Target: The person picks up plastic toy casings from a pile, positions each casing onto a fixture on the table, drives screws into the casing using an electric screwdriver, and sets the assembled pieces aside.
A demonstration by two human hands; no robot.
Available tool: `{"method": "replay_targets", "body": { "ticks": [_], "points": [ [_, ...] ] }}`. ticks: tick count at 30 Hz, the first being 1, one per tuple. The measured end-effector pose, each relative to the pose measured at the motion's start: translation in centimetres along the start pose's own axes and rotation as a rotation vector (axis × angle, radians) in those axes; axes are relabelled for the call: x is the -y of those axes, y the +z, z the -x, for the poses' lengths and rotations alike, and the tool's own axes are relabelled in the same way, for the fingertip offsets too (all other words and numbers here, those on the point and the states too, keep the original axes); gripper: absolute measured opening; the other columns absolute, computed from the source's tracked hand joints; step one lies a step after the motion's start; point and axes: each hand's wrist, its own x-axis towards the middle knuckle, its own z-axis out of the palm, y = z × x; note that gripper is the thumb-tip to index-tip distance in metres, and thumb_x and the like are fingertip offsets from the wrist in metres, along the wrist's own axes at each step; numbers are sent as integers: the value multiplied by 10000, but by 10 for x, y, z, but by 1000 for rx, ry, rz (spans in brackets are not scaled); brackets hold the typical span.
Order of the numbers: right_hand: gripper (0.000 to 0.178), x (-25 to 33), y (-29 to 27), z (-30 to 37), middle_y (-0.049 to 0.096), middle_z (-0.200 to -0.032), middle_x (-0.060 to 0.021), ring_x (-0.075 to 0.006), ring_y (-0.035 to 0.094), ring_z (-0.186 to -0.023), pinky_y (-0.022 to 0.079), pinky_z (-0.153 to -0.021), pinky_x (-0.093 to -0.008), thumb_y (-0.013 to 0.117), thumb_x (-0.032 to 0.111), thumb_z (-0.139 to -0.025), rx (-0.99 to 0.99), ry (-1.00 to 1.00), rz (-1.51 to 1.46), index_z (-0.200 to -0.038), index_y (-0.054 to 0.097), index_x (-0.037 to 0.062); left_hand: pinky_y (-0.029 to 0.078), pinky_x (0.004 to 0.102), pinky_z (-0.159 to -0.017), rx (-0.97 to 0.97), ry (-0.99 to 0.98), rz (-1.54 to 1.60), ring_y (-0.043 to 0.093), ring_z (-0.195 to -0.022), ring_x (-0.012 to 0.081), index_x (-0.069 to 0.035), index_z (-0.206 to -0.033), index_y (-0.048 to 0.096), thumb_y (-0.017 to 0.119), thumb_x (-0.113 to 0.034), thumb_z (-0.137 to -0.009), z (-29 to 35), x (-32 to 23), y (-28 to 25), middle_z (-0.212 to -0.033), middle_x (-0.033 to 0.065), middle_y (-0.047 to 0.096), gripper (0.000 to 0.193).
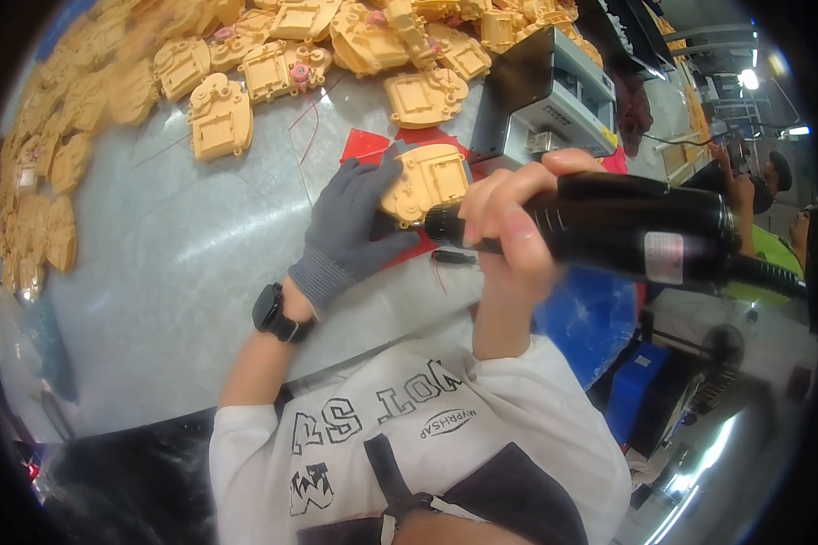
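My left hand (359, 213), in a grey knitted glove, grips the left side of a yellow plastic housing (432, 177). The housing lies over a red sheet (364, 145) on the metal table. Bare, my right hand (518, 213) is wrapped round the front of a black electric screwdriver (627, 222), held sideways with its cable trailing off to the right. The driver's tip meets the lower edge of the housing near my left fingers; whether a screw is there is too small to tell.
Many yellow housings (218, 118) are heaped along the table's far and left sides, some with red wires. A grey and black box-shaped device (554, 100) stands beyond my right hand. A small black tool (454, 258) lies below the driver. Other people (773, 209) are at the right.
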Motion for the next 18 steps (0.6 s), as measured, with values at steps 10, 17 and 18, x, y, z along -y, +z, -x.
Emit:
{"method": "replay_targets", "body": {
  "ticks": [10, 17, 18],
  "points": [
    [438, -14, 5, 2, 465, -577, -66, -156, 430, -427, 398, -442, -289, 506, -33, -702, -14, 12, 89, -1119, 392, 34, 375, 444, -954, -11, 16, 4, 513, -1009, 355, -60, -1226, 440, 770, -219, -594, 3, 6, 1, -1062, 172, 549, 731],
    [453, -8, 3, 0, 453, -597, -68, -170, 444, -453, 417, -489, -322, 511, 22, -707, -23, 70, 36, -1131, 354, 33, 375, 453, -965, -31, 31, -10, 523, -1006, 339, -68, -1227, 447, 768, -221, -595, 0, 1, -1, -1066, 130, 564, 724],
    [453, -9, 3, 0, 453, -597, -68, -170, 444, -453, 417, -489, -322, 511, 22, -707, -20, 73, 34, -1131, 354, 33, 375, 453, -965, -33, 26, -10, 523, -1006, 339, -68, -1227, 447, 768, -221, -595, 0, 1, -1, -1066, 130, 564, 724]
  ]
}}
